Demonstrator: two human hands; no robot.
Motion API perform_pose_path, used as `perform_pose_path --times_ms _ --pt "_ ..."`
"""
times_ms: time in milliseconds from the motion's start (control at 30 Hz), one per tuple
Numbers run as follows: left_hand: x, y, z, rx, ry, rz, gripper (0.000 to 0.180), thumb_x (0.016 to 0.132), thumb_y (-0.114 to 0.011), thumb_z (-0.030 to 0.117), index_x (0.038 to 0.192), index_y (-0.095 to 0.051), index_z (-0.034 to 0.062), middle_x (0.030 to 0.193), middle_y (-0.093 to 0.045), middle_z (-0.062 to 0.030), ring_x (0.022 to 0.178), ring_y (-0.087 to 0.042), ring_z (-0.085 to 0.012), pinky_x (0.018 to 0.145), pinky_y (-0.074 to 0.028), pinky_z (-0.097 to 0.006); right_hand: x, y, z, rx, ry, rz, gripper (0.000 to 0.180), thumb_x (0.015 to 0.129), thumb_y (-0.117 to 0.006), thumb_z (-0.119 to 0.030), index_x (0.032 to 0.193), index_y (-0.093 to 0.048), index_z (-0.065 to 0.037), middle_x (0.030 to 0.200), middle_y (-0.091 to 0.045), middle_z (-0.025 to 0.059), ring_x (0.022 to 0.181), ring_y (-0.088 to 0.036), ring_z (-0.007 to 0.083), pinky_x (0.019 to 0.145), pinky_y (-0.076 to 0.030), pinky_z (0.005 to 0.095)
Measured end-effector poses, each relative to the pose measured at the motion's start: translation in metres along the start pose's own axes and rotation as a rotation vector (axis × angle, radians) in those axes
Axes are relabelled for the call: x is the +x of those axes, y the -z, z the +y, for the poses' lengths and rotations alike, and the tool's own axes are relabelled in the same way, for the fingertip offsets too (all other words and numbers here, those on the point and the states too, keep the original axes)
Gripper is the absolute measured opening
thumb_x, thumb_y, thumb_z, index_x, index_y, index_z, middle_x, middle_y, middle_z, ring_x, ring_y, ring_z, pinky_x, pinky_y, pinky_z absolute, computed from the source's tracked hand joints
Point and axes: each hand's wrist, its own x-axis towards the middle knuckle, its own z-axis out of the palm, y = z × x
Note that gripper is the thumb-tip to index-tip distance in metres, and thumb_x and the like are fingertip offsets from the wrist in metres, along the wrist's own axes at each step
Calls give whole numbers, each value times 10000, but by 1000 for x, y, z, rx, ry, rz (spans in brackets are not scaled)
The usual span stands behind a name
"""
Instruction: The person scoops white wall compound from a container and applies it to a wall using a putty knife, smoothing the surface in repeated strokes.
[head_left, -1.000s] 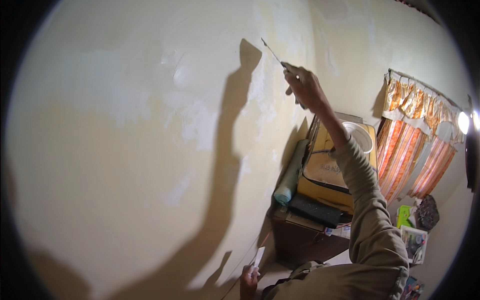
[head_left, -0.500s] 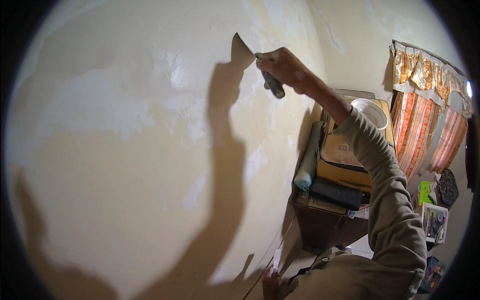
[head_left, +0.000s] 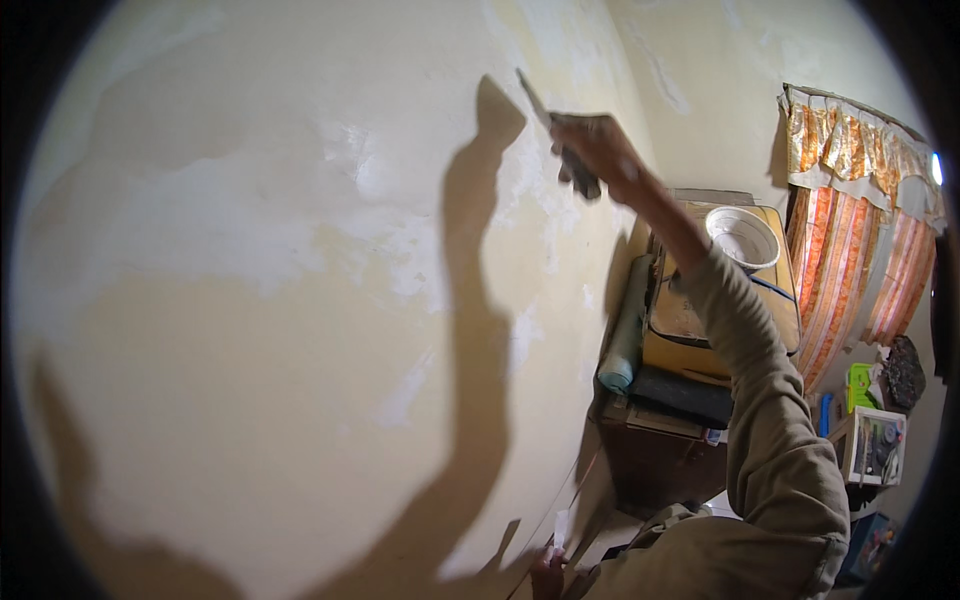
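Observation:
My right hand [head_left: 597, 150] is closed round the dark handle of a putty knife [head_left: 534, 97], high in front of the wall [head_left: 230, 400]. The blade points up and left and is seen nearly edge-on. A gap separates it from its shadow on the wall, so it looks lifted off the surface. Whitish filler patches [head_left: 225, 215] cover parts of the cream wall. Low in view, my left hand [head_left: 547, 576] is closed on a flat, pale, blade-like piece [head_left: 561, 530]; its kind is unclear, and the fingers are partly hidden.
A white tub [head_left: 742, 238] stands on a yellowish case [head_left: 690, 300] atop dark furniture [head_left: 650, 465] at the right. A rolled greenish sheet [head_left: 622, 350] lies between case and wall. Orange striped curtains [head_left: 835, 270] hang farther right, above a white-framed box [head_left: 880, 445].
My right hand has moved a little right and slightly down with the putty knife. Its blade has turned edge-on and come away from its shadow. My left hand stays low.

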Motion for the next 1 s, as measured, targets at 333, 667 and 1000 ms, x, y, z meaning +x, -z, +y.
perform_pose_path --times_ms 333,667,1000 --pt "-2 3 -2 -19 0 19 351 990 -549 333 1093 -620 5 750 -655 -135 674 -625 -231 668 -486 -402 44 -27 -49 -136 43 -7 308 917 -583 -225 949 -682 65 651 -585 78 519 -615 171 461 -493 301" --pt "-5 3 0 -31 4 24 378 997 -547 328 1175 -583 -4 776 -662 -144 700 -621 -245 696 -482 -415 -20 -65 -49 -444 353 -105 436 973 -550 -223 1305 -605 54 734 -652 107 556 -629 156 542 -539 340" --pt "-10 0 3 -36 -3 28 420 1005 -544 323 1257 -547 -13 801 -670 -153 726 -617 -259 724 -478 -428 16 -18 -53 -568 454 55 348 973 -522 -199 1270 -656 -75 858 -662 165 678 -661 207 699 -548 399"
